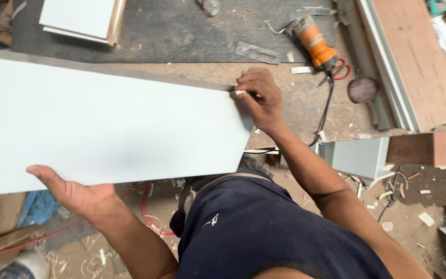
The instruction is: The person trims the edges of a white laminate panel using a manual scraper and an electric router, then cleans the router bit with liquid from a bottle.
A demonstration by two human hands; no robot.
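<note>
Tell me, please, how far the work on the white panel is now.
Looks done: nothing can be confirmed on the white panel. In hand: the left hand steadies its near edge; the right hand presses a small pale piece at its far corner. Left: unclear; the orange power tool lies unused on the bench.

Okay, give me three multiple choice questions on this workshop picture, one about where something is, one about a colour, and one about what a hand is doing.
1. Where does the orange power tool lie?
A. beyond the white panel's right end
B. on the panel
C. in the left hand

2. What colour are the scissors' handles?
A. blue
B. red
C. green

3. What is the left hand doing?
A. hanging free
B. holding the tool
C. gripping the white panel's near edge

Answers: 1 A, it lies on the dusty bench; 2 B, red loops show beside the tool; 3 C, its thumb lies on the panel.
</note>
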